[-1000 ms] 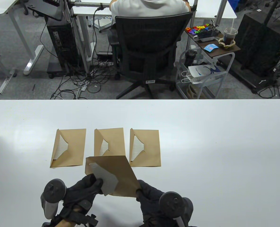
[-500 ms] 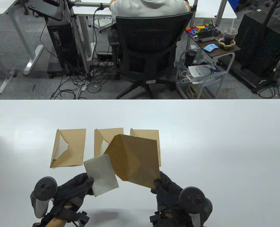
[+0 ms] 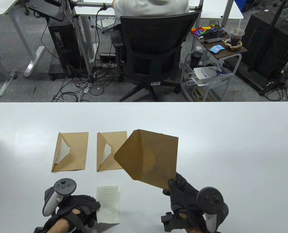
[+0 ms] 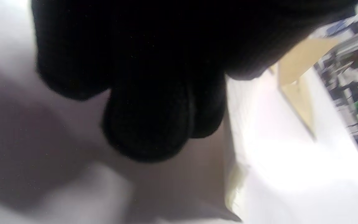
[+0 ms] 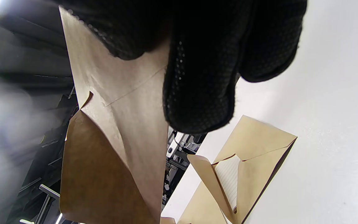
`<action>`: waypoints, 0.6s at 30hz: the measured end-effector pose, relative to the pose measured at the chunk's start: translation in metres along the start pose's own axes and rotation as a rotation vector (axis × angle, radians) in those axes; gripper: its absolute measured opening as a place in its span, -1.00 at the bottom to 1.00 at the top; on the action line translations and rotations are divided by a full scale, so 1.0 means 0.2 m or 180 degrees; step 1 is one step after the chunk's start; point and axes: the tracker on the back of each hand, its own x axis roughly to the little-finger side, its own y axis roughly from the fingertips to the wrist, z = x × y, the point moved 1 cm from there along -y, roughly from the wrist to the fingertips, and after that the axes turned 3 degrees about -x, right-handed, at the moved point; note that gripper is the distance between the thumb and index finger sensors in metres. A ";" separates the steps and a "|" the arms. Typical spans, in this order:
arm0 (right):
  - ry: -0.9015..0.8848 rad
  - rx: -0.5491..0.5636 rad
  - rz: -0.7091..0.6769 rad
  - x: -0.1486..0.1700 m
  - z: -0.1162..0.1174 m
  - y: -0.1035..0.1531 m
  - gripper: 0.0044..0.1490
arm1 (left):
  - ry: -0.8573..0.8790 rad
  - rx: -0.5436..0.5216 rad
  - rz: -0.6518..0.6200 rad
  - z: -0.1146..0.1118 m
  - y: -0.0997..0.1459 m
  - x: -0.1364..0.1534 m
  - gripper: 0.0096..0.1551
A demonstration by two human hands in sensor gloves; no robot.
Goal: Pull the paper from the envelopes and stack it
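My right hand (image 3: 170, 186) pinches the lower corner of an empty brown envelope (image 3: 148, 159) and holds it tilted above the table (image 3: 231, 150). It also shows in the right wrist view (image 5: 104, 161) under my fingers (image 5: 197, 93). A lined white paper (image 3: 109, 202) lies flat near the front edge. My left hand (image 3: 94, 210) holds its left edge, the fingers (image 4: 148, 124) low over it. Two brown envelopes (image 3: 71, 151) (image 3: 108, 145) lie open with lined paper inside. A third is hidden behind the held one in the table view and shows in the right wrist view (image 5: 253, 168).
The table's far edge (image 3: 144, 102) borders an office floor with a black chair (image 3: 153, 48) and a seated person. A small cart (image 3: 216, 48) stands at the back right. White tabletop stretches to the right of the envelopes.
My left hand has drawn the paper out and brought it down onto the table near the front edge. My right hand has carried the emptied envelope up and to the right.
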 end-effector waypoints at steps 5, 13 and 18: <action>-0.0005 -0.0038 0.0006 0.00 0.00 0.00 -0.47 | -0.0172 0.0052 0.0114 0.00 0.00 0.00 -0.51; 0.0004 -0.0076 0.0025 0.00 0.00 0.00 -0.47 | -0.0190 0.0158 0.0115 0.02 0.03 -0.01 -0.31; -0.0016 -0.0066 0.0037 0.00 0.00 0.00 -0.47 | -0.0041 -0.0066 0.0073 0.13 0.09 0.01 -0.20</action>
